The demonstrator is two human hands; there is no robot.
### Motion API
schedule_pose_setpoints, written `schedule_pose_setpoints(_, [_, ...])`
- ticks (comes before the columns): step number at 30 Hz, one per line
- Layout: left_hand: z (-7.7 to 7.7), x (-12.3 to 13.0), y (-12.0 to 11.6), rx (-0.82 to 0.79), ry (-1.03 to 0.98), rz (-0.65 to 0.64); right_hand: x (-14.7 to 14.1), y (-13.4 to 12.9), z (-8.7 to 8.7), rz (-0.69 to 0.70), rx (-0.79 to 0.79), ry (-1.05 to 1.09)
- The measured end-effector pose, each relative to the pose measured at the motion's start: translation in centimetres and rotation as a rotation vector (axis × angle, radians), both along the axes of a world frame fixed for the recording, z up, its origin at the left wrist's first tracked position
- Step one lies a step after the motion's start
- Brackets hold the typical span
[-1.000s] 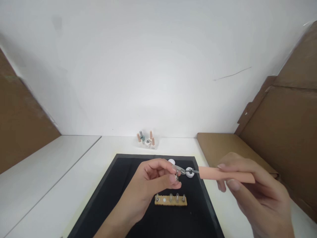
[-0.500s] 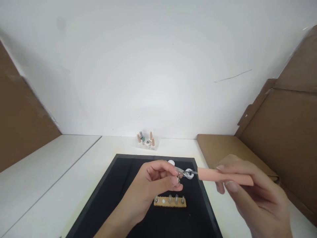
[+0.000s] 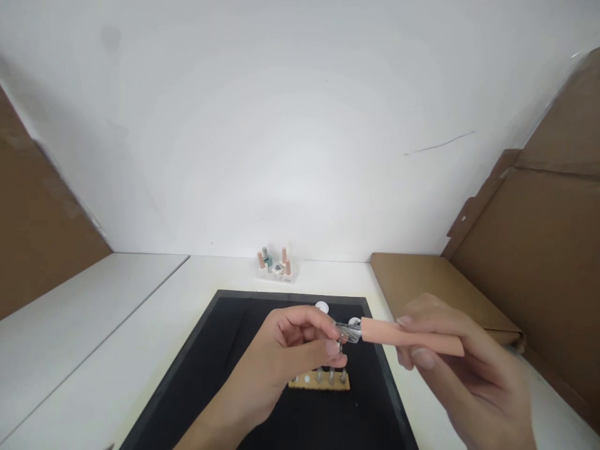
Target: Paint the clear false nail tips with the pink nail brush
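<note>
My left hand [image 3: 300,350] is closed, pinching a small metallic holder between thumb and fingers. A clear nail tip [image 3: 349,332] projects to the right from that grip. In my right hand [image 3: 464,369] is a nail polish brush [image 3: 407,337] by its long peach cap, lying nearly level and pointing left. Its bristle end overlaps the nail tip; whether they touch is hard to tell. Below my left hand, a tan strip [image 3: 319,381] bears several clear nail tips standing upright and a white dot.
A black mat [image 3: 244,350] lies beneath my hands, with a white disc [image 3: 322,307] and another round white piece [image 3: 355,322] on it. Behind stands a clear tray [image 3: 276,275] of several polish bottles. A cardboard piece [image 3: 422,275] lies to the right; cardboard walls flank both sides.
My right hand has moved left with the brush, bringing its end over the nail tip. The dark brush stem seen before is now hardly visible. My left hand has stayed nearly in place.
</note>
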State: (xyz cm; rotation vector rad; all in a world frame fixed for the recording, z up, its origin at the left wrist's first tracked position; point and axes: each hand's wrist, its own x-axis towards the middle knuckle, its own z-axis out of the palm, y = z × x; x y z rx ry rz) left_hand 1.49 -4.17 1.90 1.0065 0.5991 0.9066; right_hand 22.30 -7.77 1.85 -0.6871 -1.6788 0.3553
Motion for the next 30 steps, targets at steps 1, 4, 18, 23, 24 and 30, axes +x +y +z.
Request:
schedule_pose_setpoints(1, [0.02, 0.0, -0.01, 0.004, -0.002, -0.002, 0.01, 0.04, 0.02, 0.001, -0.002, -0.003])
schedule_pose_setpoints(4, [0.09, -0.03, 0.01, 0.004, -0.004, 0.008, 0.04, 0.21, 0.04, -0.005, 0.005, -0.009])
schedule_pose_setpoints(18, [0.13, -0.24, 0.16, -0.014, -0.041, 0.077, 0.4, 0.12, -0.03, -0.062, 0.016, 0.05])
schedule_pose_setpoints(23, [-0.08, -0.48, 0.26, -0.005, -0.037, 0.069, 0.17, 0.33, -0.45, -0.068, 0.031, 0.114])
schedule_pose_setpoints(24, [-0.09, -0.47, 0.28, -0.003, -0.036, 0.067, 0.12, 0.33, -0.48, -0.068, 0.034, 0.121])
schedule_pose_setpoints(30, [-0.08, 0.05, 0.24, -0.001, -0.032, 0.049, 0.13, 0.28, -0.21, -0.041, 0.046, 0.051])
